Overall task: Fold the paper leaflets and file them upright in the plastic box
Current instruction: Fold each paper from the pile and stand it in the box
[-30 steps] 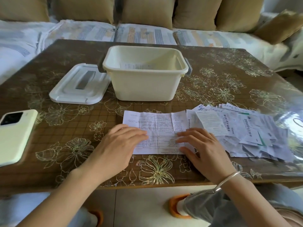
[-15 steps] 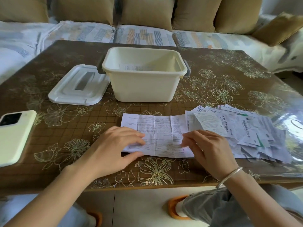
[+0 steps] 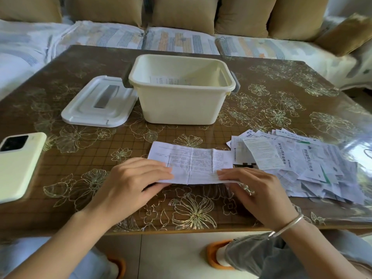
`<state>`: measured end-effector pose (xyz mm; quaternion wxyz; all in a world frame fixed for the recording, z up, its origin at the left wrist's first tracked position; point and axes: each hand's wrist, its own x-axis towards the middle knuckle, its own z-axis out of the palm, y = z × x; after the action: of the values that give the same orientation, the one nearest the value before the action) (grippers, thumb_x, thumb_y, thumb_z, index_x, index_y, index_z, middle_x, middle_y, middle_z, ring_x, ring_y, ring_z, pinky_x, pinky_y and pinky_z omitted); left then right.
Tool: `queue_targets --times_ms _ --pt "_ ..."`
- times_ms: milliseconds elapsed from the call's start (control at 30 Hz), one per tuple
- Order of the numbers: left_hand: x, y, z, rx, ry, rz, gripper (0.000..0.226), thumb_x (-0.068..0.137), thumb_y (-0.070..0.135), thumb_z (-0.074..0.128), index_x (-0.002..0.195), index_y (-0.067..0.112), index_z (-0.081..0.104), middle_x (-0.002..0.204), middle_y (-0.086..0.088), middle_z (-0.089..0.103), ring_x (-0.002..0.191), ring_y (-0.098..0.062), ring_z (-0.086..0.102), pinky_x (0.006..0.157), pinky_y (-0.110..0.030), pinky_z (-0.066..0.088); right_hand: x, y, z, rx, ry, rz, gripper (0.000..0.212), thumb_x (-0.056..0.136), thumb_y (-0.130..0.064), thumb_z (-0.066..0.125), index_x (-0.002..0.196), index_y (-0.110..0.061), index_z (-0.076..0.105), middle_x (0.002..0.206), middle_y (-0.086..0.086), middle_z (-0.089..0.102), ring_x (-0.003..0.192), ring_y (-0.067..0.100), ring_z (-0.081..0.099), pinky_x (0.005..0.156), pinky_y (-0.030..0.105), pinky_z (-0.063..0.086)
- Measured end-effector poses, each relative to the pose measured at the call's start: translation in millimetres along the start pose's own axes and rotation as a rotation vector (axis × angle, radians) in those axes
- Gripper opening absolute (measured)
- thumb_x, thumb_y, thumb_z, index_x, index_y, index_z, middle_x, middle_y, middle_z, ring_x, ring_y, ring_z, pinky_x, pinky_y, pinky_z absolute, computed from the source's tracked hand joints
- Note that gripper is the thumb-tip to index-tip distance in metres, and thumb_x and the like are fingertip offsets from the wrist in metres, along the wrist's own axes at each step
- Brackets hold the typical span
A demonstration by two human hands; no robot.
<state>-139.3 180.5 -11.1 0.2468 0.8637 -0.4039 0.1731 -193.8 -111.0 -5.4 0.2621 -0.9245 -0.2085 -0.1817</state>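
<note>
L hand (image 3: 128,184) & R hand (image 3: 255,190) pinch near edge of leaflet (image 3: 193,164); box (image 3: 179,105) behind, leaflet pile (image 3: 302,162) at R.

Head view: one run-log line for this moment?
phase: fold | left hand: pinches leaflet near edge | right hand: pinches same edge | plastic box: lid off, paper inside | loose pile: at right

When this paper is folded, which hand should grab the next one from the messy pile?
Probably the right hand: the pile lies just beside it. The left hand sits across the leaflet, farther from the pile.
</note>
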Motion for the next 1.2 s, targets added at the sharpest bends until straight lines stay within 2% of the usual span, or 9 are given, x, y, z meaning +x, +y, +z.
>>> queue_targets --times_ms 100,167,300,500,567,667,800,1000,1200 --pt "2.5 5.8 -7.8 -0.103 0.036 -0.042 0.024 0.089 0.035 0.061 0.089 0.018 0.077 0.088 0.018 0.071 0.077 0.002 0.067 0.07 -0.018 0.052 -1.0 -5.6 -4.9 0.059 0.016 0.076 0.018 0.09 -0.039 0.054 0.095 -0.027 0.067 0.085 -0.024 0.067 0.076 -0.012 0.061 0.064 0.009 0.048" --pt "5.3 7.5 -9.8 -0.162 0.056 -0.09 0.025 0.089 0.037 0.061 0.085 0.018 0.076 0.084 0.023 0.067 0.07 0.005 0.064 0.063 -0.014 0.049 -1.8 -7.6 -4.7 0.099 0.051 0.162 0.019 0.088 -0.045 0.054 0.096 -0.032 0.064 0.072 -0.019 0.065 0.064 -0.004 0.061 0.054 0.012 0.047" --pt "14.4 3.6 -4.8 -0.169 0.128 -0.179 0.024 0.085 0.037 0.069 0.096 0.016 0.073 0.094 0.016 0.068 0.082 0.004 0.062 0.075 -0.01 0.047 0.1 -8.4 4.5 0.173 0.073 0.327 0.03 0.081 -0.046 0.06 0.106 -0.03 0.057 0.08 -0.01 0.071 0.063 0.012 0.064 0.055 0.03 0.053" --pt "19.4 -1.4 16.3 0.053 0.052 -0.334 0.047 0.074 0.041 0.071 0.114 0.017 0.066 0.121 0.003 0.058 0.099 -0.014 0.059 0.088 -0.031 0.049 6.8 -12.9 11.4 -0.086 -0.034 0.344 0.066 0.078 -0.03 0.075 0.135 -0.026 0.043 0.089 -0.008 0.064 0.059 0.003 0.054 0.055 0.019 0.045" --pt "21.1 -3.1 14.4 0.189 0.04 -0.29 0.047 0.073 0.042 0.071 0.112 0.016 0.068 0.121 -0.001 0.059 0.109 -0.021 0.054 0.095 -0.037 0.041 9.1 -13.4 10.9 -0.139 -0.067 0.335 0.065 0.078 -0.033 0.074 0.136 -0.026 0.044 0.105 -0.007 0.06 0.065 -0.005 0.046 0.058 0.019 0.045" --pt "20.5 2.7 10.8 0.289 0.038 -0.209 0.036 0.071 0.027 0.078 0.104 0.016 0.071 0.106 0.0 0.062 0.098 -0.022 0.057 0.085 -0.036 0.04 15.8 -14.7 6.0 -0.228 -0.149 0.35 0.068 0.081 -0.041 0.068 0.14 -0.032 0.035 0.125 -0.006 0.046 0.093 0.008 0.053 0.073 0.028 0.052" --pt "11.4 21.7 18.6 0.14 -0.029 -0.131 0.026 0.074 0.004 0.076 0.094 0.019 0.073 0.091 0.008 0.064 0.084 -0.011 0.059 0.075 -0.03 0.051 35.1 -16.5 -1.2 -0.339 -0.279 0.257 0.067 0.08 -0.042 0.067 0.139 -0.03 0.037 0.137 -0.005 0.037 0.125 0.015 0.032 0.104 0.029 0.037" --pt "9.3 34.9 22.2 0.018 -0.041 -0.188 0.017 0.08 0.021 0.07 0.097 0.023 0.072 0.095 0.012 0.06 0.091 -0.01 0.057 0.075 -0.029 0.053 69.9 -18.7 3.7 -0.29 -0.485 0.354 0.068 0.068 -0.072 0.06 0.123 -0.033 0.047 0.117 -0.008 0.051 0.108 0.014 0.046 0.094 0.035 0.044" --pt "11.8 29.9 22.4 -0.065 -0.053 -0.271 0.021 0.078 0.023 0.075 0.098 0.028 0.072 0.097 0.018 0.06 0.095 -0.004 0.055 0.079 -0.028 0.052 92.0 -18.9 4.1 -0.394 -0.682 0.428 0.072 0.06 -0.076 0.066 0.106 -0.023 0.049 0.093 -0.007 0.06 0.085 0.016 0.055 0.078 0.032 0.043"
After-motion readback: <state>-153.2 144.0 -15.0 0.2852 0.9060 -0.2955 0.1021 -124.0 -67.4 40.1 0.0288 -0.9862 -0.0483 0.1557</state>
